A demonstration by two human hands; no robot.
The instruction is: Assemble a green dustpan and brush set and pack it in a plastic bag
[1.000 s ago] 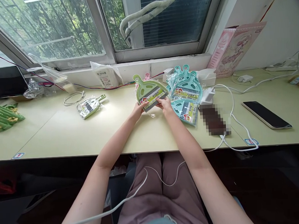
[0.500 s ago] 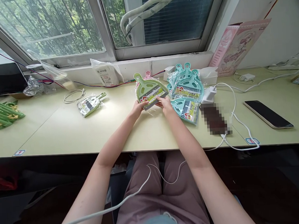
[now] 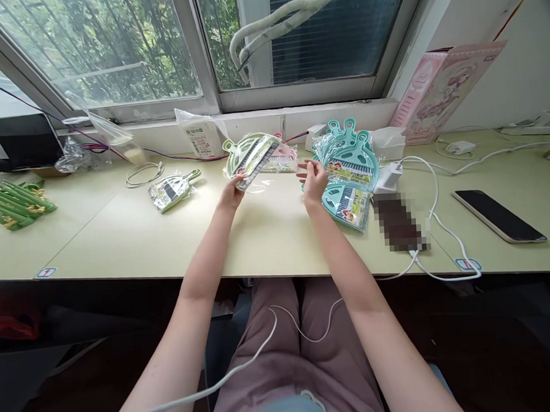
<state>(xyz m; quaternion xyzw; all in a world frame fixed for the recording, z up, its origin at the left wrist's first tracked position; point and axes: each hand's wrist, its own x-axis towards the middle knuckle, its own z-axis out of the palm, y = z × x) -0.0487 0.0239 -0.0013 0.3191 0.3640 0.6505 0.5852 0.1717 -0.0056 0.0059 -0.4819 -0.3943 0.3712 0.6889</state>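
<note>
1. I can read no word or number for certain.
2. The label point(image 3: 243, 167) on the green pack point(image 3: 239, 150) in my left hand point(image 3: 231, 195) is too small, as are those on the teal packs point(image 3: 368, 158) at right.
3. Print on the far white packet point(image 3: 201, 140) blurs.
4. The near-left sticker's point(image 3: 47, 272) red mark defeats me too.

A dark-screened smartphone point(image 3: 499, 216) lay toward the right of the table point(image 3: 277, 243), nearer to its front edge. Near the back edge, left to right, were a coiled whitish cable point(image 3: 140, 185), a bagged white packet point(image 3: 201, 139) and a pink illustrated box point(image 3: 451, 92).
</note>
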